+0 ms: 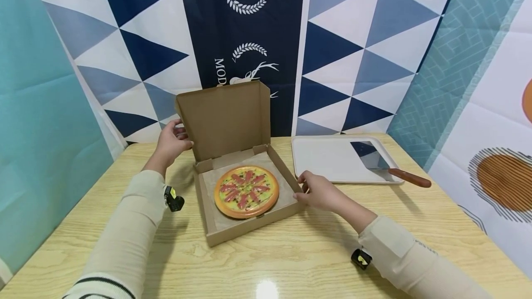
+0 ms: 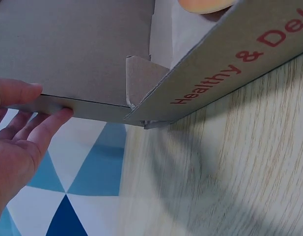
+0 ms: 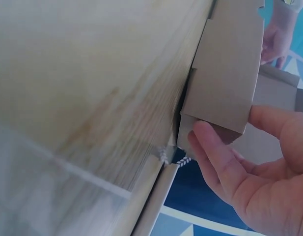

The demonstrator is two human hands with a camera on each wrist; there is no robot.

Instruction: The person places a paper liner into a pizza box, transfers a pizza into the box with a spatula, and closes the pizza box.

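An open cardboard pizza box stands on the table, its lid raised at the back. Inside, on a paper liner, lies a round pizza with an orange rim and pink strips. My left hand pinches the lid's left edge; in the left wrist view the thumb is on one face and the fingers are on the other. At the box's front right corner, my right hand grips the side wall. The right wrist view shows that wall between thumb and fingers.
Right of the box is a white tray. A server with a flat metal blade and a wooden handle lies across it, the handle past the tray's rim. Patterned cloth hangs behind the wooden table.
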